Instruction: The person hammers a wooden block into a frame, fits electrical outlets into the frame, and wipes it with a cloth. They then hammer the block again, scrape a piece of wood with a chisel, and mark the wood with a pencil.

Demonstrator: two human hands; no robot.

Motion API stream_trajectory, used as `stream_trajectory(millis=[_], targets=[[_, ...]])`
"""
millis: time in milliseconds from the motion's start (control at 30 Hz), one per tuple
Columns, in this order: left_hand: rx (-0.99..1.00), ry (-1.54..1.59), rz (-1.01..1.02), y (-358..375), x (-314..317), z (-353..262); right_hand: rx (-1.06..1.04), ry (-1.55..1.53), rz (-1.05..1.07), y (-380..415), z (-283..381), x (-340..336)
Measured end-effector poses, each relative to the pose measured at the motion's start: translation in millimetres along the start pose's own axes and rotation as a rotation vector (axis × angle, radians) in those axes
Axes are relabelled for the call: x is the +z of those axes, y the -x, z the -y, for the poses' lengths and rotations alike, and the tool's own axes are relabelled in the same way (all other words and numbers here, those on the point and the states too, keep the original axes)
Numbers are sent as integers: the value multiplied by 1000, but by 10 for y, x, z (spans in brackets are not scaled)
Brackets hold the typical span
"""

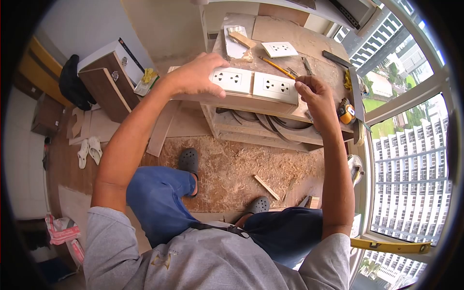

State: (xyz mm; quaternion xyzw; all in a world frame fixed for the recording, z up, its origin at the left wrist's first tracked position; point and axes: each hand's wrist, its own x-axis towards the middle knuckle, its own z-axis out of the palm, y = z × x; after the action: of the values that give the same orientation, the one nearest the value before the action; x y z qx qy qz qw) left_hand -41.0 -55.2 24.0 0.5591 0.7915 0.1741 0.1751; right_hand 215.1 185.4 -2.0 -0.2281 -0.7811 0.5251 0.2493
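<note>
**A:** State of each grip?
**B:** Left grip [199, 76]: spread, at the outer end of the left socket [232, 80]; its contact force cannot be determined. Right grip [313, 92]: fingers drawn together at the outer corner of the right socket [275, 88]; whether they pinch anything cannot be determined.

**A:** Position of the box [270, 104]?
**B:** At the front of the bench [319, 46], sockets facing up, side by side, a narrow gap between them.

**A:** Fault conditions?
**B:** Uneven hand pressure could tip the box forward. A sideways push could set a socket askew if it is unsecured. A sleeve of dust under either plate could prevent flush seating. Moving the box rearward could dislodge the pencil [276, 67] behind it.

**A:** Obscured items?
**B:** The left grip and forearm cover the box's left portion. The plates conceal any wiring and fixings. The box blocks part of the bench top behind it. Beyond the pencil, the third socket [280, 49] lies apart; its underside is out of sight. The offcut [241, 39] at the rear partly covers a white plate [233, 48], whose type is unclear.
</note>
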Motion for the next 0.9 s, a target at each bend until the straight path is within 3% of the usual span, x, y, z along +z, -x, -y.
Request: stream_trajectory(millis=[67,467,600,667,767,900], targets=[[96,56,-58,-39,68,95,-6,-12,15,-19,-49,17],[51,8,-117,-10,166,48,-93,357,-67,-7,-131,136],[106,10,-140,48,147,77,-85,372,-65,-36,-110,85],[75,44,-117,72,115,79,25,322,38,-67,-63,22],[103,102,-221,93,232,126,-7,314,20,-92,-129,35],[85,112,-214,93,207,137,-62,369,36,-121,-139,33]])
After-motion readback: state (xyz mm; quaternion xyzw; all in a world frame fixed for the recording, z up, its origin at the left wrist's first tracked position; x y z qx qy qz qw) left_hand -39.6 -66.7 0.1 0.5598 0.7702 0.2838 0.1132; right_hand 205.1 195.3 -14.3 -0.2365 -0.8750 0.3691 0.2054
